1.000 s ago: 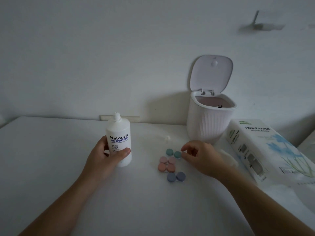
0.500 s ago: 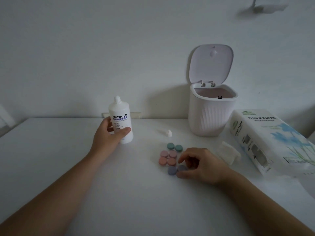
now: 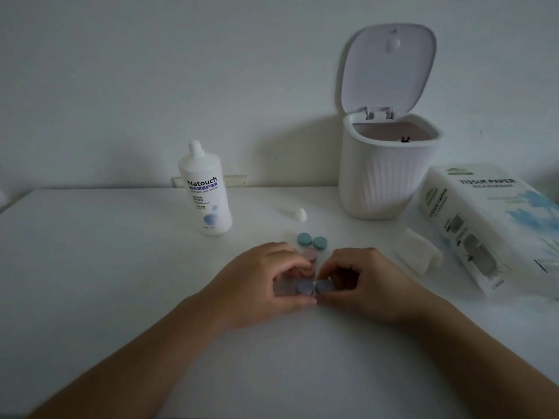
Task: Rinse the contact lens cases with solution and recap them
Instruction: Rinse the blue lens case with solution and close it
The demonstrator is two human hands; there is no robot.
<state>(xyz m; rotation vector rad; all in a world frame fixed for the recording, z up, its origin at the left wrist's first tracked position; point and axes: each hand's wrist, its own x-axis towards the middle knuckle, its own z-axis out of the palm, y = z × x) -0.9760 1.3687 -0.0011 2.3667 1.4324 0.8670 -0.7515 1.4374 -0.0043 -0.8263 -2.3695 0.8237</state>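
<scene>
Gripping of the purple lens case [image 3: 314,287] by both hands is recorded on the white table [image 3: 90,267]. The left cap is pinched between the curled fingers and thumb of the left hand [image 3: 260,285]; the right cap is pinched in like manner by the right hand [image 3: 363,282]. Whether either cap is loosened cannot be told.

Positions are given relative to the purple lens case. Just behind it, a pink lens case [image 3: 310,254] is seen, partly hidden by the fingers. Behind that, the teal lens case [image 3: 312,241] lies capped. Further back and to the left, the solution bottle [image 3: 207,192] stands upright, uncapped and untouched. Its small white cap [image 3: 300,215] lies behind, near the bin. A white ribbed bin [image 3: 387,173] stands far back to the right, lid raised. A folded tissue [image 3: 419,255] lies to the right, and beyond it a tissue paper pack [image 3: 490,225].
</scene>
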